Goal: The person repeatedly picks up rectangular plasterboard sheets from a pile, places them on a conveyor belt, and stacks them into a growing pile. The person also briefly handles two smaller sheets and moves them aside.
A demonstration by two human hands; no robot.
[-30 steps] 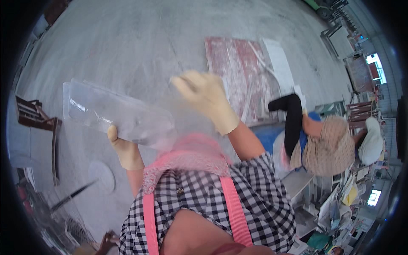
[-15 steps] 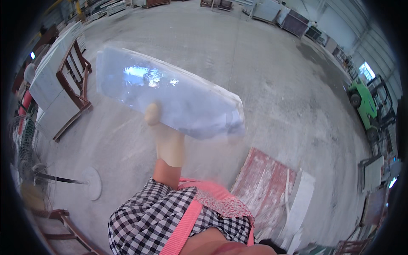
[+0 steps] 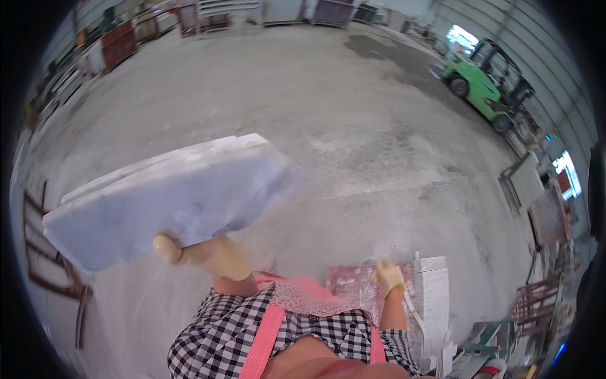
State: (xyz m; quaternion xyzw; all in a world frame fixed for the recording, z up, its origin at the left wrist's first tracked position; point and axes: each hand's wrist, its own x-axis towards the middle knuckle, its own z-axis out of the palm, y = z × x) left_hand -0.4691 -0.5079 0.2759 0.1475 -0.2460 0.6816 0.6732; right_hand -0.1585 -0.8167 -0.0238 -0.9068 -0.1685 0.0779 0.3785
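My left hand (image 3: 205, 252), in a pale yellow rubber glove, grips the lower edge of a flat stone slab (image 3: 158, 205). The slab has a bluish-grey, smooth near face and a whitish, rough upper edge. Behind that edge a second layer shows, so it may be two pieces together. My thumb presses on the near face, while the other fingers are hidden underneath. Low on my right side hangs my right hand (image 3: 387, 278), gloved alike, with loosely bent, slightly smeared fingers and nothing visible in them. It is above a worn red-and-white board (image 3: 353, 284).
A white panel (image 3: 433, 303) lies beside the red board. Brown metal racks (image 3: 41, 252) stand at the left. A green forklift (image 3: 483, 91) is parked far right, near leaning slabs (image 3: 524, 183). Grey concrete floor (image 3: 303, 88) stretches ahead; crates line the back.
My view has swung to the right, bringing the forklift inward. The slab now sits further left and lower, tilted the other way. My right hand has come into view.
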